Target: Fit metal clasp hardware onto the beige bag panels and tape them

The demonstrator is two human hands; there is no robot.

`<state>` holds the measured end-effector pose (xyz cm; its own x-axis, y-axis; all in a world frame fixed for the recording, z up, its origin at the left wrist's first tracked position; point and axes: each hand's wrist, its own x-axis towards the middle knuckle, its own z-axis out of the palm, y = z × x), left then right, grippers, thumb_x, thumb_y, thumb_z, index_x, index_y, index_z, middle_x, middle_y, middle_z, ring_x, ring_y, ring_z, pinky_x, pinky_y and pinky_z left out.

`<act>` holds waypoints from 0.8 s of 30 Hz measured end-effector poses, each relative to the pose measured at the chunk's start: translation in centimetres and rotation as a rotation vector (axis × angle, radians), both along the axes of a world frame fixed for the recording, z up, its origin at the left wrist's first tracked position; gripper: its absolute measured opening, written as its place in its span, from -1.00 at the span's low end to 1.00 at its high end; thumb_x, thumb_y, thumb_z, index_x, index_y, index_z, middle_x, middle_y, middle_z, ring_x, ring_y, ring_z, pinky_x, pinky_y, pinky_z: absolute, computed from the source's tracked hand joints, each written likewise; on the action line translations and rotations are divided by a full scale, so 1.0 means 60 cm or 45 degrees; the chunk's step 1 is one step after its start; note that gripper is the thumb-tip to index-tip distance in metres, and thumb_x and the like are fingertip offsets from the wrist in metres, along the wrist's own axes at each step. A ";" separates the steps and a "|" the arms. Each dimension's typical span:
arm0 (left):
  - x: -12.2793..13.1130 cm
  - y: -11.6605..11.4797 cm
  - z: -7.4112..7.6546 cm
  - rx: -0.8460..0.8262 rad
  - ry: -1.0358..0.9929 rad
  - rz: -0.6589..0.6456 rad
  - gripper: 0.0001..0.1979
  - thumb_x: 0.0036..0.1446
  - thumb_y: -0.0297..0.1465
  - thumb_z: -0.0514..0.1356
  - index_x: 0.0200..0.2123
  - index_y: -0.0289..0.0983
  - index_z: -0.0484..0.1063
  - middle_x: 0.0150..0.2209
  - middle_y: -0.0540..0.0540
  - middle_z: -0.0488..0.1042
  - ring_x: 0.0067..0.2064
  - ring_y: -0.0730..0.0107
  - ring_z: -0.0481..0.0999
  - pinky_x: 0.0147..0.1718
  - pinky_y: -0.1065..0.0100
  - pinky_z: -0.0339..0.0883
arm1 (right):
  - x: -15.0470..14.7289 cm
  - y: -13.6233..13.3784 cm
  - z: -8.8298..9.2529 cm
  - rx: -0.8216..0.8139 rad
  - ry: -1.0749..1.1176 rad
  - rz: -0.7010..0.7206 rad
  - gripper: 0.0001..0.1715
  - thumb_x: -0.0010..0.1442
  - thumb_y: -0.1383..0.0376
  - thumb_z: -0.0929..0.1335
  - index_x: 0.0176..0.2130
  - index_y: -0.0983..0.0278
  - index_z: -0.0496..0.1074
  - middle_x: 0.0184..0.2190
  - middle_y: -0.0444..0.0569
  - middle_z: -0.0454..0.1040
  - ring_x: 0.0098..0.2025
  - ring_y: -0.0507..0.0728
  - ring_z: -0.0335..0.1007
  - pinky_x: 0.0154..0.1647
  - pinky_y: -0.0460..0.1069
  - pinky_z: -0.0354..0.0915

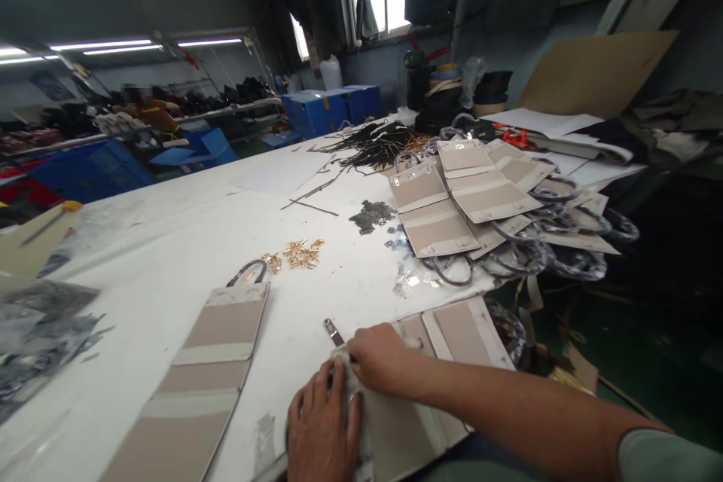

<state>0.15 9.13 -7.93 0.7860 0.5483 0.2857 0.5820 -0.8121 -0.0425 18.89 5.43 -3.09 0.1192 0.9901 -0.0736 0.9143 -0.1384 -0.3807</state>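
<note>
A beige bag panel [395,433] lies at the table's front edge, below both hands. My left hand [321,422] rests on its left end, fingers stretched forward and lying flat. My right hand [381,358] is closed and presses at the panel's upper edge, beside the left fingertips. Something dark shows under the right fingers, but what they grip is hidden. Just beyond the hands, a small metal fitting with a hole [333,331] sticks out past the panel's edge. Another long beige bag panel [208,361] with a wrapped handle [248,271] lies to the left.
Gold-coloured metal fittings [303,254] and dark small plates [371,217] are heaped mid-table. Stacked beige panels [432,207] with plastic-wrapped handles fill the right side. Black strips [373,143] lie at the back. Plastic bags [39,346] sit at left. A person [158,117] is far off.
</note>
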 end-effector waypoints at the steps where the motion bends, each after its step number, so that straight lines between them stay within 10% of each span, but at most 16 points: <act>1: -0.003 0.000 -0.003 -0.007 -0.014 0.011 -0.53 0.34 -0.32 0.07 0.29 -0.18 0.31 0.25 -0.17 0.43 0.22 0.15 0.39 0.13 0.09 0.20 | 0.015 -0.001 0.000 -0.012 0.028 -0.020 -0.71 0.23 0.15 0.36 -0.18 0.22 0.63 -0.22 0.08 0.65 -0.16 0.27 0.58 -0.22 0.05 0.38; 12: -0.011 -0.002 -0.019 -0.086 -0.171 0.073 -0.49 0.30 -0.31 0.11 0.31 -0.09 0.29 0.27 -0.13 0.41 0.23 0.13 0.39 0.17 0.04 0.24 | 0.345 0.098 0.050 -0.087 -0.200 -0.542 -0.69 0.18 0.20 0.45 -0.06 0.15 0.63 -0.03 0.03 0.62 -0.02 0.22 0.50 -0.10 -0.02 0.31; 24: -0.013 -0.006 -0.006 -0.126 -0.143 0.053 -0.45 0.27 -0.26 0.17 0.32 -0.07 0.28 0.24 -0.08 0.44 0.20 0.12 0.40 0.18 0.07 0.23 | 0.403 0.153 -0.023 -0.203 -0.237 -0.566 -0.72 0.14 0.16 0.46 -0.12 0.10 0.65 -0.06 0.00 0.62 -0.01 0.23 0.49 -0.12 -0.02 0.30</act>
